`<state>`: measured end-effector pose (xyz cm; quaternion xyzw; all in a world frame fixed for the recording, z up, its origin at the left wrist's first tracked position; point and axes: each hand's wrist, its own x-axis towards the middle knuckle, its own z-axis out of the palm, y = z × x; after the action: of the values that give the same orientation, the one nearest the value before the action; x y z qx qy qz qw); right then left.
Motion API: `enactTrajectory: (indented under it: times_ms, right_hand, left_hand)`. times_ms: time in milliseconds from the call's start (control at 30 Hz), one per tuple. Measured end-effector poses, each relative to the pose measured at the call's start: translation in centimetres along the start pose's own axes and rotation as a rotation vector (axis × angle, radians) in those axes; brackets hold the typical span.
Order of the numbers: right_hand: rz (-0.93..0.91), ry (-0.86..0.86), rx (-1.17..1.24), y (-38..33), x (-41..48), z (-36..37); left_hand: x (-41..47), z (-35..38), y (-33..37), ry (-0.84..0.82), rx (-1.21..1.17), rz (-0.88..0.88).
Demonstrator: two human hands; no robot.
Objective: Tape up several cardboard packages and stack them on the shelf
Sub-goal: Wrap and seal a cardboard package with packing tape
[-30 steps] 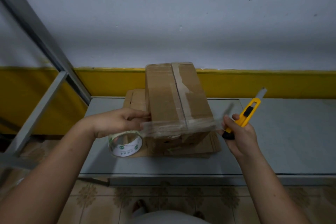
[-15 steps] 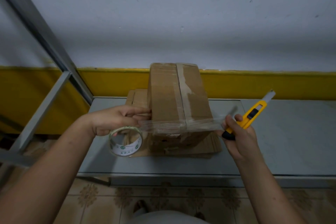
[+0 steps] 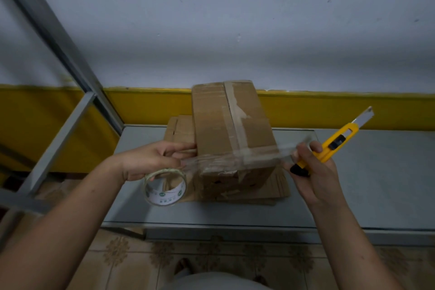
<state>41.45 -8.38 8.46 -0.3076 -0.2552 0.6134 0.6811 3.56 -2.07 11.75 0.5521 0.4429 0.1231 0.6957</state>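
A brown cardboard box (image 3: 221,125) stands on flattened cardboard (image 3: 277,193) on the grey shelf (image 3: 353,186). An older tape strip runs along its top. A clear tape strip (image 3: 237,159) stretches across the box's near top edge. My left hand (image 3: 150,160) holds the tape roll (image 3: 164,187) at the box's left side, fingers against the box. My right hand (image 3: 310,172) pinches the free tape end right of the box and grips a yellow utility knife (image 3: 334,143), blade out and pointing up and to the right.
A grey metal shelf frame (image 3: 58,33) with slanted struts rises at the left. Behind the shelf is a white wall with a yellow band (image 3: 341,110). Patterned floor tiles (image 3: 211,261) lie below the shelf's front edge.
My right hand has drawn the tape end and the knife further to the right and slightly up. The tape roll in my left hand has tilted a little lower beside the box.
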Motion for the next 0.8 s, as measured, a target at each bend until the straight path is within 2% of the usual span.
enactTrajectory:
  times_ms: [433, 533, 633, 700, 800]
  right_hand:
    - [0.057, -0.071, 0.045, 0.3, -0.2, -1.9]
    - [0.045, -0.034, 0.09, 0.5, -0.1, -2.3]
    - [0.05, 0.033, 0.032, 0.5, -0.6, -2.4]
    - [0.051, 0.033, -0.04, 0.4, -0.7, -2.5]
    - [0.072, 0.011, -0.071, 0.3, -0.7, -2.4]
  left_hand:
    - [0.6, 1.1, -0.6, 0.028, 0.043, 0.061]
    - [0.5, 1.2, -0.5, 0.052, 0.083, 0.075]
    - [0.6, 1.5, -0.3, 0.119, 0.262, 0.125]
    - [0.5, 1.6, -0.1, 0.095, 0.425, 0.147]
    - [0.1, 1.4, 0.0, 0.025, 0.455, 0.203]
